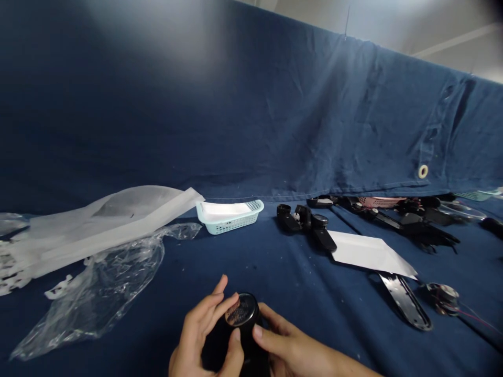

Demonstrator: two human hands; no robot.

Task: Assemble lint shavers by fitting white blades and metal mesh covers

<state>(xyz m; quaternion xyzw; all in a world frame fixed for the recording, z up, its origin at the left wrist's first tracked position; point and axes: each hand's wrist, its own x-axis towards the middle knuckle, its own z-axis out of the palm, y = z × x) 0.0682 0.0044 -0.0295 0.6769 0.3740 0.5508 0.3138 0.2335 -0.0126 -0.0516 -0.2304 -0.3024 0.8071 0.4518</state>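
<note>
A black device with a round, shiny, perforated-looking metal head point(241, 310) stands at the bottom centre of the head view, its head facing up. My right hand point(281, 340) grips its body from the right, thumb pressed just below the rim. On the other side, my left hand point(208, 335) is curled round it, with the thumb at the near rim and a fingertip at the head's left edge. The lower body is mostly hidden by my hands and the frame's bottom edge.
A mint basket point(231, 226) holds white paper. Clear plastic bags point(106, 288) and a white foam sheet point(118, 225) lie left. To the right are black housings point(293, 217), white paper point(367, 251), a black shell point(406, 303) and a wired motor-like part point(444, 297). A blue cloth wall point(243, 120) rises behind.
</note>
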